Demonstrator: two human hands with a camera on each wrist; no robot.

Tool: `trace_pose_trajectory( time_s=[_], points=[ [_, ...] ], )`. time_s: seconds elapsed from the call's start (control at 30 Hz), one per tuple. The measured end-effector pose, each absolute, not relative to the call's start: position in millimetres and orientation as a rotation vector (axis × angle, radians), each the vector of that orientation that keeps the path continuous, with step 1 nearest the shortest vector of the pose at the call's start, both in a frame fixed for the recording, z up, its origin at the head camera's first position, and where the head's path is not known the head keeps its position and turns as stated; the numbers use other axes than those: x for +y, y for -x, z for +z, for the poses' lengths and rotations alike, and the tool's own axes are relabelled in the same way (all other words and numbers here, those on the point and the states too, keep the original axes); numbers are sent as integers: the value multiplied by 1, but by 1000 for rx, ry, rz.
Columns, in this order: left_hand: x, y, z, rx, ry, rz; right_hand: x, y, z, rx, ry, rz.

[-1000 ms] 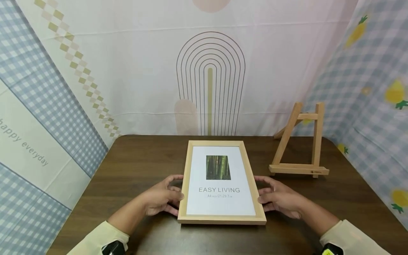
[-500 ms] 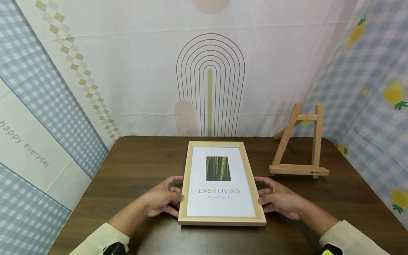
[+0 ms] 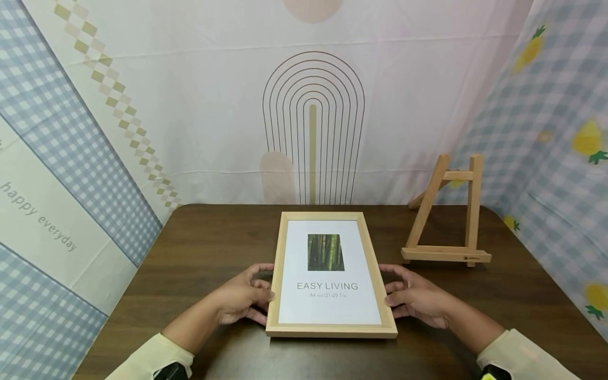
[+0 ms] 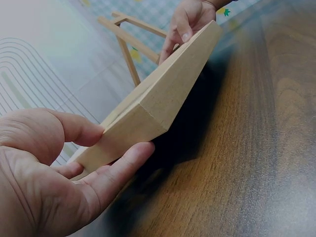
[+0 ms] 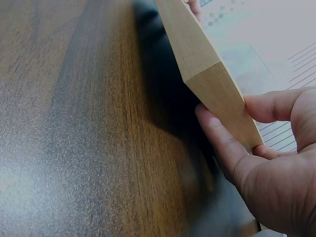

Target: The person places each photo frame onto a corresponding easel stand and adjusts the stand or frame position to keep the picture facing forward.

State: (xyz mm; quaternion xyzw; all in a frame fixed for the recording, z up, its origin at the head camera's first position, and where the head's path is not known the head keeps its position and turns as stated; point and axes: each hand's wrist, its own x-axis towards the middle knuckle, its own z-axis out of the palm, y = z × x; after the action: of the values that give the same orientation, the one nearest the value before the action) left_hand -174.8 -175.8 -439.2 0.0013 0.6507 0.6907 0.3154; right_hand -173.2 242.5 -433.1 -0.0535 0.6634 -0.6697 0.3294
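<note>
A light wooden picture frame [image 3: 331, 331] lies face up between both hands in the head view. Inside it is a white sheet with a bamboo photo and the words EASY LIVING. My left hand [image 3: 241, 294] grips its left side, thumb by the top edge. On the opposite side my right hand [image 3: 419, 297] holds it the same way. The left wrist view shows the left hand [image 4: 59, 173] with fingers under the frame's side [image 4: 182, 74]. In the right wrist view, a finger of the right hand [image 5: 271, 182] reaches beneath the frame [image 5: 227, 106], above a dark shadow.
A small wooden easel [image 3: 446, 254] stands upright at the back right of the brown wooden table [image 3: 214, 232]. Behind the table hangs a white patterned cloth [image 3: 214, 116]. Blue checked cloths line both sides, the right one [image 3: 546, 158] close behind the easel.
Both hands keep the same hold on the frame. The whole head view has shifted very slightly downward; nothing else visibly differs.
</note>
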Motion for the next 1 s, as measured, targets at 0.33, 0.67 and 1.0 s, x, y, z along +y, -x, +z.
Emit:
trace_pose_trajectory(
  time_s=[0.33, 0.67, 1.0],
  points=[
    [-174, 174, -439, 1740, 7, 1826, 243, 175, -437, 1754, 134, -1752],
    [-172, 174, -438, 1760, -17, 1828, 243, 175, -439, 1783, 130, -1755],
    [-170, 175, -438, 1799, -32, 1838, 243, 177, -440, 1803, 157, -1764]
  ],
)
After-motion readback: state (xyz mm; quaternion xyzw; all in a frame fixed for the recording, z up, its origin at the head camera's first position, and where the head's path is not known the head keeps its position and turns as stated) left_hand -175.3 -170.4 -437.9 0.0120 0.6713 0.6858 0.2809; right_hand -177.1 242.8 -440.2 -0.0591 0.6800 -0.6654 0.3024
